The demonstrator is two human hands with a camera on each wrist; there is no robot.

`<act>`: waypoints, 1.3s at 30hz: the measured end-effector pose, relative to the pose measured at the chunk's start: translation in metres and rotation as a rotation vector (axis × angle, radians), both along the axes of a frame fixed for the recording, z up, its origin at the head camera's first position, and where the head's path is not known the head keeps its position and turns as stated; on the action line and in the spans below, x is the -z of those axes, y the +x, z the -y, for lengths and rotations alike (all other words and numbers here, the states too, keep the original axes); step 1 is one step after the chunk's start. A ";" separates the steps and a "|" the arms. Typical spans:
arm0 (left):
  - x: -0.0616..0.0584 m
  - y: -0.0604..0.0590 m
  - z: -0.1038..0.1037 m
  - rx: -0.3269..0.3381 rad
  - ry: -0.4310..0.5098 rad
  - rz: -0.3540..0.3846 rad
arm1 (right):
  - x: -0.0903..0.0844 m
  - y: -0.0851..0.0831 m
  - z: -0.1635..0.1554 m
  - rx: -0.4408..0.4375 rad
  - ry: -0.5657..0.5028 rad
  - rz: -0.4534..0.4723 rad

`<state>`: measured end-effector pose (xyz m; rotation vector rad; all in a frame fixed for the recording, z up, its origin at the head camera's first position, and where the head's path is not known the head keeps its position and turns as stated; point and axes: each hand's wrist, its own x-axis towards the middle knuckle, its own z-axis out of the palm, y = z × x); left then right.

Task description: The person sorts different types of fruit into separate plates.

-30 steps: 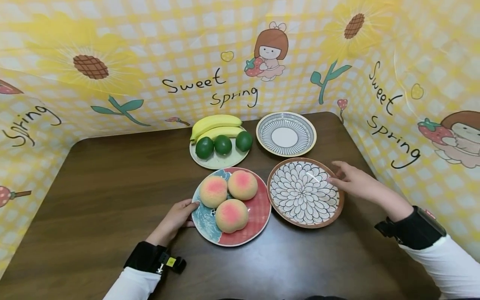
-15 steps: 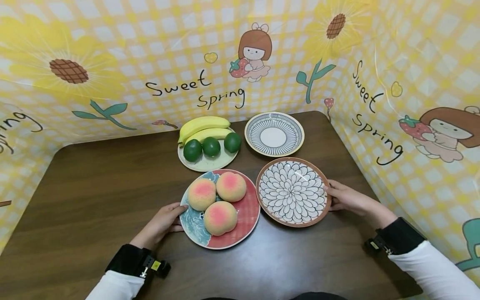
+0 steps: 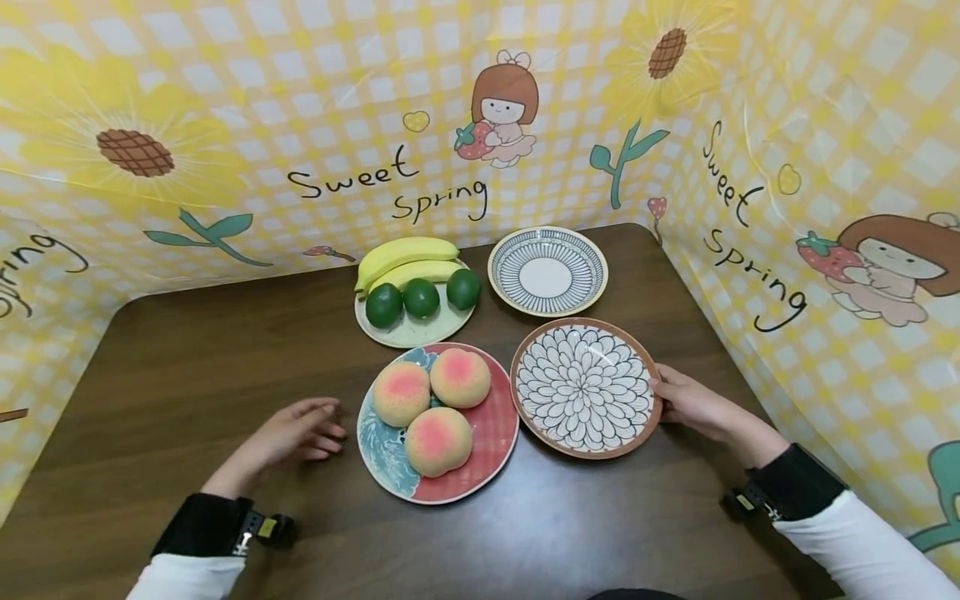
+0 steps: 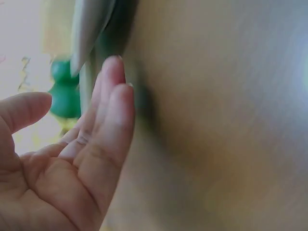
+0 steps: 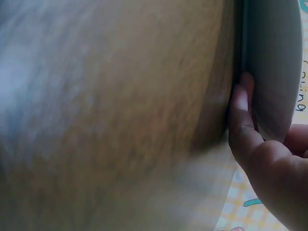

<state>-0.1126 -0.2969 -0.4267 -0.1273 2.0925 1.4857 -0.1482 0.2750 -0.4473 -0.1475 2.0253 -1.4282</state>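
Observation:
My right hand (image 3: 693, 402) grips the right edge of a brown-rimmed plate (image 3: 585, 387) with a black-and-white petal pattern. Its thumb lies on the rim, and in the right wrist view the fingers (image 5: 243, 113) reach under the plate's pale underside (image 5: 274, 62). To the left of a blue-and-red plate (image 3: 491, 433), my left hand (image 3: 292, 433) is off the rim with relaxed fingers and holds nothing. Three peaches (image 3: 438, 442) lie on that plate. The left wrist view shows the left palm and fingers (image 4: 108, 125) free, near the plate's edge (image 4: 91, 33).
Behind stands a small pale plate (image 3: 408, 336) with bananas (image 3: 408, 254) and three round green fruits (image 3: 422, 298). A striped plate (image 3: 547, 275) stands at the back right. A yellow checked cloth (image 3: 315, 100) surrounds the brown table (image 3: 225, 350).
My right hand came down to the petal-patterned plate and took hold of its right edge. My left hand let go of the peach plate and moved left. The head view shifted slightly.

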 end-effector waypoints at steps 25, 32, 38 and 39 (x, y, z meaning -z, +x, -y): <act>-0.033 -0.128 -0.060 0.086 -0.631 -0.468 | 0.002 0.002 0.003 0.032 -0.012 0.025; -0.018 -0.147 -0.078 0.084 -0.674 -0.448 | 0.003 0.003 0.002 0.038 -0.036 0.023; -0.002 -0.154 -0.083 0.048 -0.703 -0.480 | 0.003 0.005 0.001 0.048 -0.044 0.026; 0.000 -0.155 -0.083 0.046 -0.707 -0.484 | 0.003 0.005 0.000 0.048 -0.047 0.025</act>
